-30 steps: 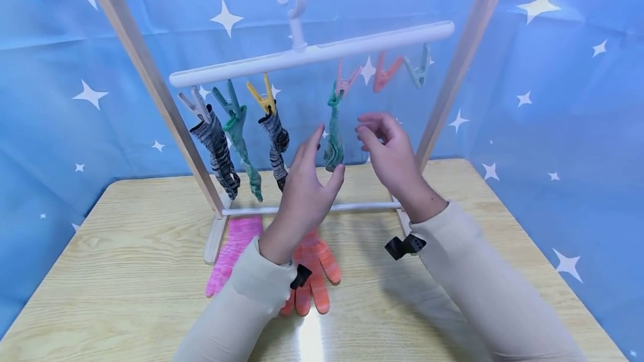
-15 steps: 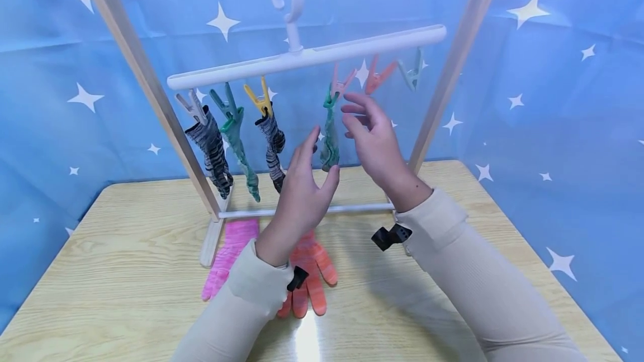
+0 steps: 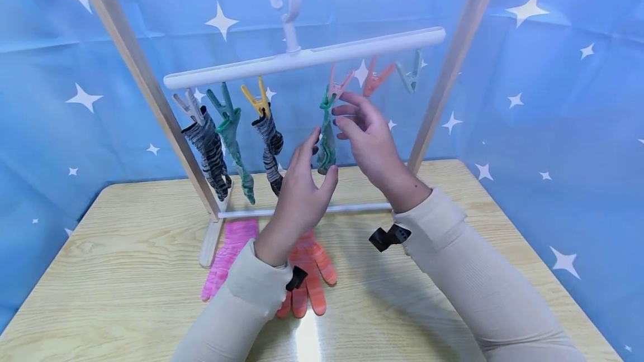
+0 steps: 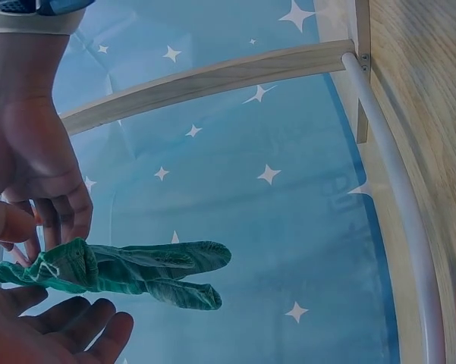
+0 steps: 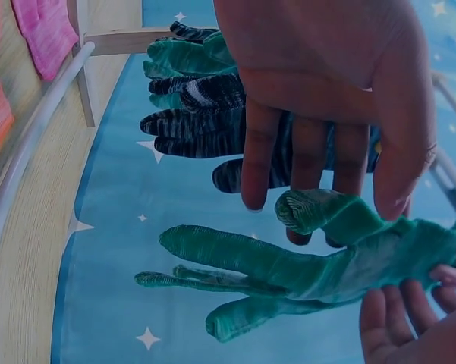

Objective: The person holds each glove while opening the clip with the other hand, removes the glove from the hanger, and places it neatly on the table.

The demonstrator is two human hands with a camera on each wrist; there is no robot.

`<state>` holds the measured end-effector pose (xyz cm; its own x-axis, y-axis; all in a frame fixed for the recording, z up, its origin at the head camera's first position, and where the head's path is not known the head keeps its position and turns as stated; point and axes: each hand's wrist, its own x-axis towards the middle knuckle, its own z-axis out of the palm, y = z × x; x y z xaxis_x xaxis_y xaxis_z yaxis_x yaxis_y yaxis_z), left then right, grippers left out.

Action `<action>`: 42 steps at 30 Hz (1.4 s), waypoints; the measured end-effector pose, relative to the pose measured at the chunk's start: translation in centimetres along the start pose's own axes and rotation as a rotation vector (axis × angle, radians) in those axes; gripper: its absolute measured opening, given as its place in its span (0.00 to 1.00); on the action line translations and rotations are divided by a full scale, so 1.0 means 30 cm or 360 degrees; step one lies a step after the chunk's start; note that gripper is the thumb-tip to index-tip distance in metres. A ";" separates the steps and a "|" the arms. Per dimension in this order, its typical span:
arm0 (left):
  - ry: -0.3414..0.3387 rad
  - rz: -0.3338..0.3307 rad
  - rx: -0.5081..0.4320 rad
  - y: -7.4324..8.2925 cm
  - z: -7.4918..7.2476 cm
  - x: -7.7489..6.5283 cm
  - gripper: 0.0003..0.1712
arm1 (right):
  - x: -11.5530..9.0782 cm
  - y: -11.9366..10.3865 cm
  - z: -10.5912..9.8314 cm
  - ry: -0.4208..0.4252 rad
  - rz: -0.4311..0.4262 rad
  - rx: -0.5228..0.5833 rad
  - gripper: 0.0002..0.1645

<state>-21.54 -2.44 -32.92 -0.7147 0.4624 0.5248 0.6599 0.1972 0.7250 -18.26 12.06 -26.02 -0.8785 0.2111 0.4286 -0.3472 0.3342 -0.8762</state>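
Note:
A green knit glove (image 3: 327, 147) hangs fingers-down from a pink clothespin (image 3: 337, 88) under the white hanger (image 3: 302, 60). My left hand (image 3: 304, 183) is upright to the left of the glove, fingers extended and thumb apart. From the other side my right hand (image 3: 369, 138) reaches to the cuff, just below the clothespin, with fingers loosely bent. In the right wrist view, the fingertips of the right hand (image 5: 421, 326) lie against the cuff of the glove (image 5: 326, 265); whether they pinch it I cannot tell. The left wrist view shows the glove (image 4: 152, 269) between both hands.
Several knit pieces hang at left: a grey-black one (image 3: 208, 152), a green one (image 3: 236, 152) and another grey-black one (image 3: 270, 144). A coral clothespin (image 3: 374, 80) and a pale green one (image 3: 411, 74) hang at right. Pink (image 3: 236, 244) and orange (image 3: 312, 272) gloves lie on the table.
My right hand has moved left and slightly up, from beside the green glove to its cuff. The left hand stays nearly in place, and the view has shifted slightly.

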 end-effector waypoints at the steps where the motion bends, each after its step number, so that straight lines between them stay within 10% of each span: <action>1: -0.0001 0.0004 -0.0007 0.000 -0.001 0.000 0.41 | 0.000 -0.001 0.001 0.0000 0.0005 0.0012 0.28; 29: 0.0266 0.0190 -0.0105 -0.002 -0.012 0.003 0.28 | -0.036 -0.022 0.033 0.0047 -0.0191 -0.0014 0.25; 42: 0.0281 0.0194 -0.0061 0.004 -0.015 -0.004 0.25 | -0.032 -0.052 -0.001 0.0285 -0.0364 -0.0336 0.21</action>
<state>-21.49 -2.86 -32.68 -0.6620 0.3214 0.6771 0.7369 0.1145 0.6662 -16.87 11.34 -25.06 -0.7079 0.2603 0.6566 -0.4364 0.5696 -0.6964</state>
